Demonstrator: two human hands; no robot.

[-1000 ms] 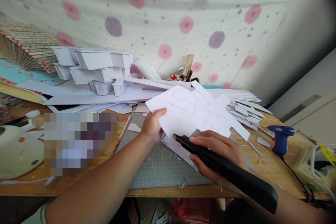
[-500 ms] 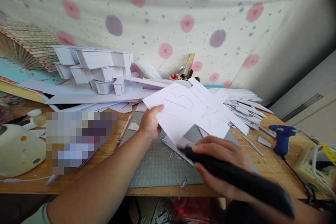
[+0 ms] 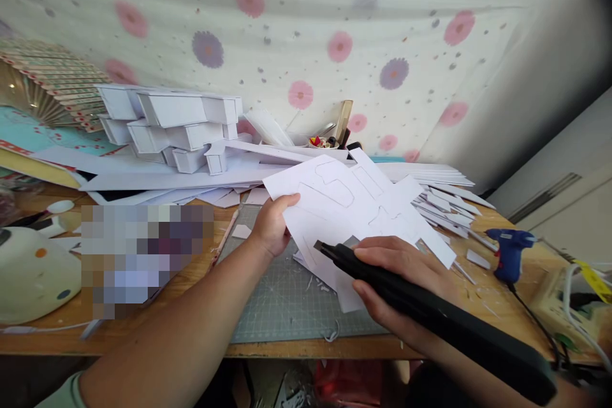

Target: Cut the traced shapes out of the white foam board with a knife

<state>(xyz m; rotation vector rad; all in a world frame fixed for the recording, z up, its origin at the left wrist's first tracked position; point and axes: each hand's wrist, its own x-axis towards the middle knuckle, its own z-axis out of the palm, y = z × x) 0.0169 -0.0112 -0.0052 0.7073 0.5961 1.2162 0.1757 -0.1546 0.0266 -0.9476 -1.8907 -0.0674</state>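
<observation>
White sheet (image 3: 329, 211) above cutting mat (image 3: 299, 306), overhanging mat's far side. Left grip (image 3: 271, 226) pinches sheet's left edge; right grip (image 3: 412, 260) wrapped round black cutter (image 3: 459, 330). Cutter's long axis slants rightward past mat's near edge; tip contact unclear.

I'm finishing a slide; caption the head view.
Left hand holds a line-marked white sheet while right hand holds a black cutter.
</observation>
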